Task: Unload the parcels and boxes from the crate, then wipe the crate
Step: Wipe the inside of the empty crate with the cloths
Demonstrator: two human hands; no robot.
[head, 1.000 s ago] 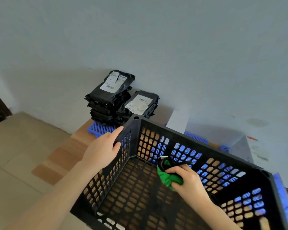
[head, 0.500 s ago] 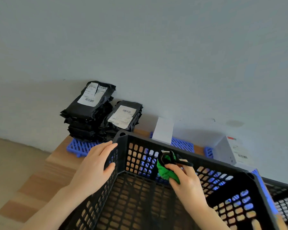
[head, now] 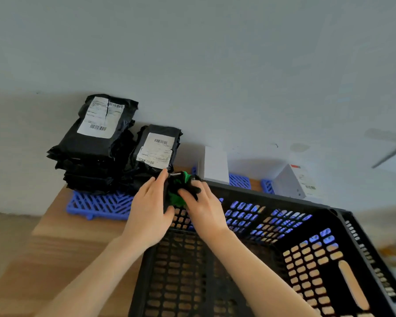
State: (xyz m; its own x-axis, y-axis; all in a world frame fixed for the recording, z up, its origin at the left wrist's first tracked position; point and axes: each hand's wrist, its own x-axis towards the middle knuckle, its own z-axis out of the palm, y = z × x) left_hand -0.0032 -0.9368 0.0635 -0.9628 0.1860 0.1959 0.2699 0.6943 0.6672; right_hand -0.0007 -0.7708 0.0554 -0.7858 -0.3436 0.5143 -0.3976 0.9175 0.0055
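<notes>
A black perforated crate (head: 306,255) fills the lower right, with nothing inside it. My right hand (head: 204,211) grips a green cloth (head: 177,197) pressed on the crate's far left corner. My left hand (head: 151,211) wraps around that same corner from outside, fingers touching the cloth. Black parcels with white labels (head: 96,143) sit stacked beyond the crate on the left, a second smaller stack (head: 156,149) beside them. Two white boxes (head: 216,165) (head: 293,181) stand behind the crate by the wall.
The parcels and boxes rest on blue plastic grid mats (head: 101,203) lying on a wooden surface (head: 62,243). A pale wall (head: 215,65) rises right behind them. Another black crate edge (head: 375,259) shows at the far right.
My right hand moved the cloth left and up, from the crate's far wall to its far left corner. My left hand shifted along the rim to meet it at that corner.
</notes>
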